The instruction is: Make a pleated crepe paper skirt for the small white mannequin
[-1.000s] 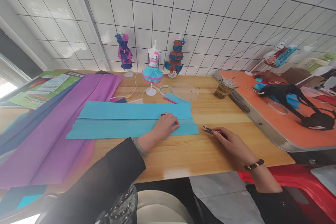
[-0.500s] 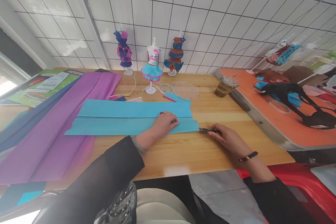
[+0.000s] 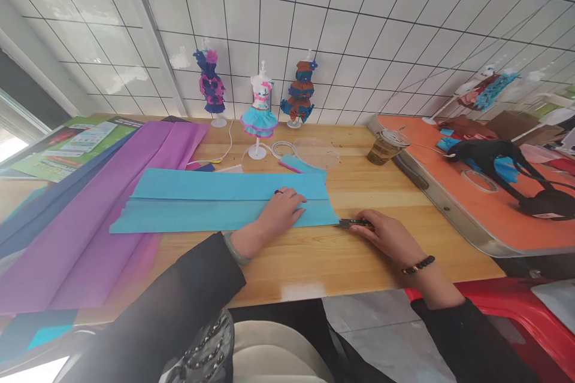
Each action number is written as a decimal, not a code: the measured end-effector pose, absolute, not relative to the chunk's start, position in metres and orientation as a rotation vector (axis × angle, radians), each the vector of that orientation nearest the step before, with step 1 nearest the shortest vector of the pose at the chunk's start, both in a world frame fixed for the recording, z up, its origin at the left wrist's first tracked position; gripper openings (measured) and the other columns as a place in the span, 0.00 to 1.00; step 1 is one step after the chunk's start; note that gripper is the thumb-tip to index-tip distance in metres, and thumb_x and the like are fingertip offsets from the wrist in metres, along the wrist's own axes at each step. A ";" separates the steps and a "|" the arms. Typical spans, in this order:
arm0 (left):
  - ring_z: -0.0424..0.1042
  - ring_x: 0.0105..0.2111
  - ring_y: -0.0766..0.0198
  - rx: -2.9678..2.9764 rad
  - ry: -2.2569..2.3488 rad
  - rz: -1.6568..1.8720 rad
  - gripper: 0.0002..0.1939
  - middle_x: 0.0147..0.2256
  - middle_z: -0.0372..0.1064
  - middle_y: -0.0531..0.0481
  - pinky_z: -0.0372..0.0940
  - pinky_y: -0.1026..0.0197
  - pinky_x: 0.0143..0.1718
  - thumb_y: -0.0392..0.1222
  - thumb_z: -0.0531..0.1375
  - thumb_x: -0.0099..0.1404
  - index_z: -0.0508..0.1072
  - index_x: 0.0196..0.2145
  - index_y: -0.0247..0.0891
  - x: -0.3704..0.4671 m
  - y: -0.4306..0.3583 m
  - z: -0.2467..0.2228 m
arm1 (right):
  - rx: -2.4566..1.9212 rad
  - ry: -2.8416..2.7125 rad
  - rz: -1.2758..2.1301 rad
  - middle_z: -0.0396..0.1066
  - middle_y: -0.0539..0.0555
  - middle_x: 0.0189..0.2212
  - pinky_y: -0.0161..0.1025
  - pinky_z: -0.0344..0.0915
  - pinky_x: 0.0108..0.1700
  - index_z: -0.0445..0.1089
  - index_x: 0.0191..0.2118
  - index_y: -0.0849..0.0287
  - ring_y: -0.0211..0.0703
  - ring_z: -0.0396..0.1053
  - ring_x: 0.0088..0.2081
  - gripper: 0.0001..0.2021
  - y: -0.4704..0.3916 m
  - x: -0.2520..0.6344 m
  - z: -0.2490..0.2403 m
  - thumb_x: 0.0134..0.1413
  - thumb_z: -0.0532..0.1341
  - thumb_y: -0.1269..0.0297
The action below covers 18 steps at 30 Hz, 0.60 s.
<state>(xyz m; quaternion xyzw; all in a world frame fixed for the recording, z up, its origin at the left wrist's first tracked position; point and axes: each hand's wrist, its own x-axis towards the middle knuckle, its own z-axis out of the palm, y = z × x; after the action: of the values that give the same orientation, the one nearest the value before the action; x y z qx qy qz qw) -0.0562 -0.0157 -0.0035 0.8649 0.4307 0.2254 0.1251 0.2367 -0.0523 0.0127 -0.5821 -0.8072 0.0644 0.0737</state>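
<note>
Gripping the scissors [image 3: 353, 223], our right hand [image 3: 386, 234] rests on the wooden table [image 3: 359, 257] with the blades touching the right end of the blue paper [image 3: 224, 203]; whether the blades are parted we cannot tell, they are too small in the view. Our left hand [image 3: 281, 212] lies flat and unclenched on the blue paper, just left of the scissors, pinning it down without grasping it. That blue paper lies across the middle of the table, folded lengthwise. Left of the blue paper spreads a purple sheet [image 3: 90, 227], partly under it, with green booklets [image 3: 67, 146] further left. Behind the blue paper, against the tiled wall, stand three small dress forms [image 3: 259, 111] in paper outfits, with a white cable [image 3: 227, 152] and a clear lid [image 3: 317, 152] near them. Right of the blue paper, well apart, sit a plastic cup [image 3: 384, 148] and an orange tray [image 3: 471, 209] holding a black figure [image 3: 494, 161].
</note>
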 end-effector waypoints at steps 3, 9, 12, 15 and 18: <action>0.62 0.43 0.55 2.540 1.221 0.748 0.12 0.40 0.68 0.45 0.59 0.54 0.44 0.40 0.54 0.66 0.71 0.45 0.36 -0.056 -0.017 -0.002 | -1.861 -2.329 0.032 0.74 0.56 0.34 0.40 0.61 0.30 0.68 0.38 0.57 0.49 0.72 0.33 0.21 -0.058 0.247 0.015 0.56 0.51 0.43; 0.63 0.39 0.59 2.566 0.970 0.925 0.14 0.37 0.70 0.45 0.58 0.56 0.42 0.44 0.51 0.68 0.74 0.43 0.37 -0.054 -0.019 -0.001 | -1.742 -2.363 -0.134 0.72 0.57 0.35 0.38 0.60 0.29 0.66 0.40 0.59 0.45 0.70 0.32 0.21 -0.082 0.225 0.024 0.60 0.49 0.45; 0.64 0.38 0.61 2.528 0.845 0.903 0.15 0.36 0.72 0.46 0.57 0.57 0.42 0.44 0.51 0.69 0.75 0.41 0.38 -0.052 -0.023 0.001 | -1.605 -2.502 -0.305 0.70 0.56 0.32 0.38 0.58 0.29 0.67 0.38 0.59 0.45 0.69 0.31 0.20 -0.092 0.196 0.031 0.60 0.49 0.46; 0.64 0.38 0.61 2.493 0.772 0.847 0.14 0.35 0.72 0.47 0.57 0.58 0.42 0.44 0.51 0.68 0.76 0.39 0.38 -0.050 -0.027 0.004 | -1.516 -2.568 -0.432 0.68 0.55 0.28 0.39 0.56 0.29 0.68 0.37 0.60 0.46 0.68 0.31 0.20 -0.094 0.176 0.038 0.60 0.49 0.47; 0.64 0.38 0.62 2.490 0.741 0.806 0.13 0.34 0.72 0.48 0.57 0.59 0.42 0.44 0.52 0.68 0.76 0.37 0.39 -0.050 -0.029 0.007 | -1.482 -2.573 -0.511 0.67 0.55 0.27 0.39 0.55 0.29 0.69 0.36 0.61 0.45 0.67 0.30 0.21 -0.092 0.168 0.042 0.61 0.49 0.48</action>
<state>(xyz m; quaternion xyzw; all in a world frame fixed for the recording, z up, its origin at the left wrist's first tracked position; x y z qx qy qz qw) -0.0498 -0.0291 0.0068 0.8952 0.2663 0.2897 0.2093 0.1681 -0.0925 0.0417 -0.4908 -0.8522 -0.1694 0.0643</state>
